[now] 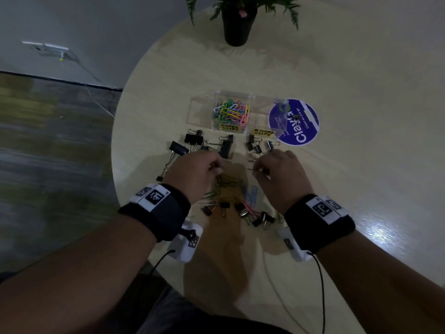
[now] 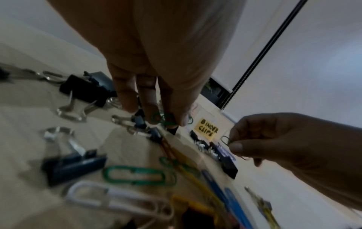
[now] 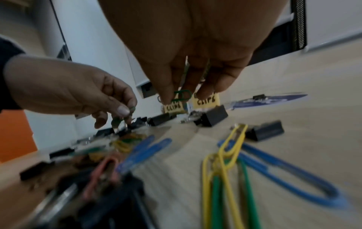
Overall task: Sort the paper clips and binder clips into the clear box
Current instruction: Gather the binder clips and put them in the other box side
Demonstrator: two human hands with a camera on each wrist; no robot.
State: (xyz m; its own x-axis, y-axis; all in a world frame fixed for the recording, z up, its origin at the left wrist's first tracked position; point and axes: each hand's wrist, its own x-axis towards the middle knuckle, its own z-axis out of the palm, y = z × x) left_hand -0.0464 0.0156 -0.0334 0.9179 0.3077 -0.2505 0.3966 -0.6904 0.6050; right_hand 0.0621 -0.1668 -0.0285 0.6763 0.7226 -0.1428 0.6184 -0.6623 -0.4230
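Clips could slip or get mixed

Both hands pinch small green paper clips: left hand [image 1: 195,170], right hand [image 1: 280,171], low in the middle of the head view. Thin clips could drop or hook together. One could land in the wrong half. The clear box [image 1: 231,112] sits above the hands on the counter [image 1: 361,179], with bright paper clips inside. Black binder clips [image 1: 193,139] lie around.

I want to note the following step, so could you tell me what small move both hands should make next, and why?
Probably carry both pinches to the clear box and drop them in the paper clips section: the left hand and right hand each pinch a green paper clip above the loose pile, and coloured clips already fill that section.
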